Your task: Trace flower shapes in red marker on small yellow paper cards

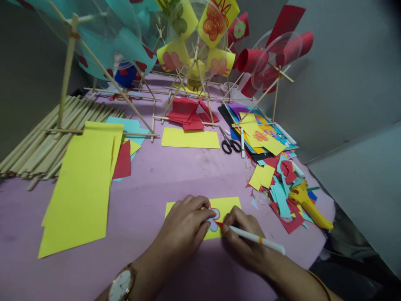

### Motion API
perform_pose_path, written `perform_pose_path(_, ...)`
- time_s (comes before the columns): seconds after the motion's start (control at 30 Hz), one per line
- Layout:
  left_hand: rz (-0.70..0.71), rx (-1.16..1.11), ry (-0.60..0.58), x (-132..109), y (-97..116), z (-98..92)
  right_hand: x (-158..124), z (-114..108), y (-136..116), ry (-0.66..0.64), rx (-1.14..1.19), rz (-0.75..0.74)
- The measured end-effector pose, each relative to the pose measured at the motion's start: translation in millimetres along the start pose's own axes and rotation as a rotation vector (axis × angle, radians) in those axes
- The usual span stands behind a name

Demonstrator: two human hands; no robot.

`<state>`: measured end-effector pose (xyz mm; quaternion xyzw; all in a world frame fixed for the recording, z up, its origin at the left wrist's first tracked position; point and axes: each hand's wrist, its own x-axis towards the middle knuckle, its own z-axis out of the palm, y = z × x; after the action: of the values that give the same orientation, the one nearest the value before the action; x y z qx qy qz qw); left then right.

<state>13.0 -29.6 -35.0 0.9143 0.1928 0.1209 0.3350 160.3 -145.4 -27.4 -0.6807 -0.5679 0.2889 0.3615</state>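
Note:
Close in front of me, a yellow paper strip lies on the pink tabletop. On it rests a pale lilac flower cutout with a red line along its edge. My left hand presses the cutout down, its fingers bent together and covering the cutout's left part. In my right hand is a white marker, pinched near its red tip. The tip touches the paper at the cutout's lower right edge.
Stick-framed pinwheels stand along the back. Wooden sticks and large yellow sheets lie left. Scissors sit beyond the hands. To the right are paper scraps and a yellow glue gun.

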Motion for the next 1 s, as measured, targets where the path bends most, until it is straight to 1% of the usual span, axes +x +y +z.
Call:
perform_pose_path(0.23,-0.008,0.008,-0.003,0,1,-0.4,0,-3,-2,-0.004,-0.009,-0.043)
perform_pose_path(0.43,-0.005,0.009,0.0,0,0,-0.1,-1,-2,2,-0.017,0.01,-0.029)
perform_pose_path(0.67,-0.006,0.007,-0.006,0,0,-0.2,-4,-4,3,-0.05,0.004,-0.066)
perform_pose_path(1.0,0.0,0.01,0.0,0,0,-0.4,-6,-1,8,-0.066,0.022,-0.111)
